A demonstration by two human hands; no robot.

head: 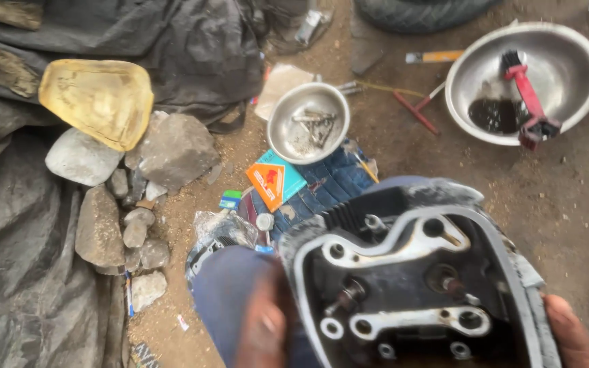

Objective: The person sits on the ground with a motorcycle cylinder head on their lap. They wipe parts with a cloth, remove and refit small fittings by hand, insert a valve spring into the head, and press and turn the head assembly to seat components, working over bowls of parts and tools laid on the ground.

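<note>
Cylinder head (pixel 410 286), grimy cast metal across the lap, likely heavy, rigid, oil-slick; left hand (pixel 262 324) and right hand (pixel 572 334) clasp opposite edges, fingers wrapped—best grip at the finned sides.

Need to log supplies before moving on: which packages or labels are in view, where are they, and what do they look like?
Orange and teal flat carton: on the dirt below the small steel bowl, rectangular, tilted.
Small green and blue packet: just left of the carton, beside the stones.
No signs or screens visible.
</note>
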